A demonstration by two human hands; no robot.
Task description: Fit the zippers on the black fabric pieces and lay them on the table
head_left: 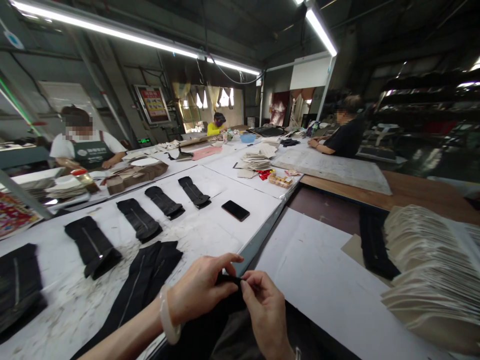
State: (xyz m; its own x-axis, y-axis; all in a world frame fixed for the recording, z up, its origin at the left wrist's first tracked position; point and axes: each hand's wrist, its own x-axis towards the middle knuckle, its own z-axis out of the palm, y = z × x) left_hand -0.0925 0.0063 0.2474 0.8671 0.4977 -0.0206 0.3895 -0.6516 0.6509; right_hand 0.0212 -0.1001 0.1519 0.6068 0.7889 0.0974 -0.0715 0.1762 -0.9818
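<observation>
My left hand point(204, 290) and my right hand point(264, 312) meet at the bottom middle, both pinching a black fabric piece point(225, 320) that hangs down toward me. The fingertips of both hands press together on its top edge. A pale bangle sits on my left wrist. Just left of my hands a long black zippered piece point(144, 280) lies on the white table point(210, 235). Beyond it, several stacks of black zippered pieces point(92, 245) sit in a row running back.
A black phone point(235, 210) lies on the white table. A tall fan of cream paper pieces point(431, 280) fills the right. White sheets point(322, 280) cover the brown table. Three other people work at the far ends of the tables.
</observation>
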